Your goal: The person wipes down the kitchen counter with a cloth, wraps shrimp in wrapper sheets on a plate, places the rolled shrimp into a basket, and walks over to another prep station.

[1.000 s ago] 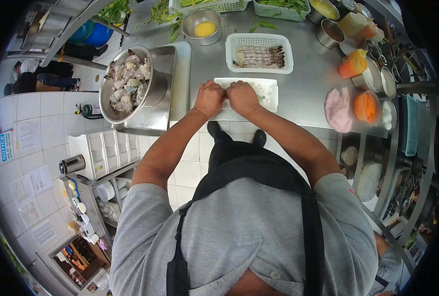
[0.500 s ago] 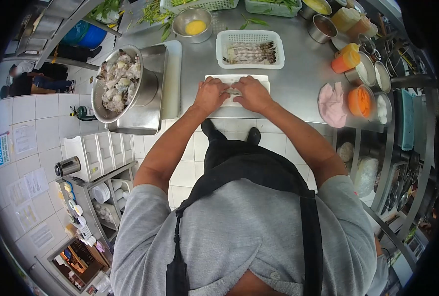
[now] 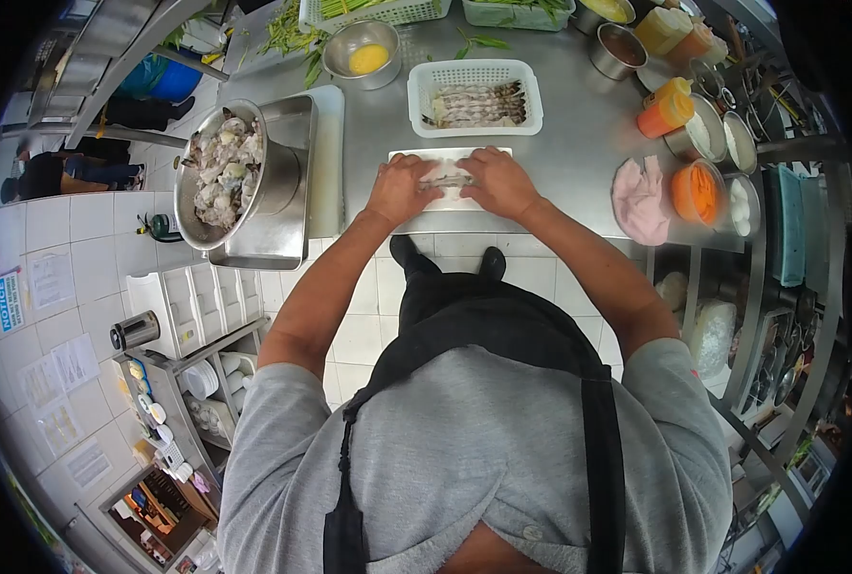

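Over a white tray at the counter's front edge, my left hand and my right hand face each other. A pale, greyish shrimp lies between them on the tray, with the fingertips of both hands at its two ends. The fingers are bent, and their exact grip is too small to make out. Just beyond the tray, a white perforated basket holds a row of shrimp. To the left, a steel colander is heaped with shrimp.
A cutting board and steel pan are at the left. Behind stands a bowl with yellow egg. On the right are a pink cloth, an orange-filled tub and sauce bottles. People are at far left.
My hands have moved apart from their close position, and the shrimp between them now shows. The whole view has shifted slightly, moving the counter items left in the picture.
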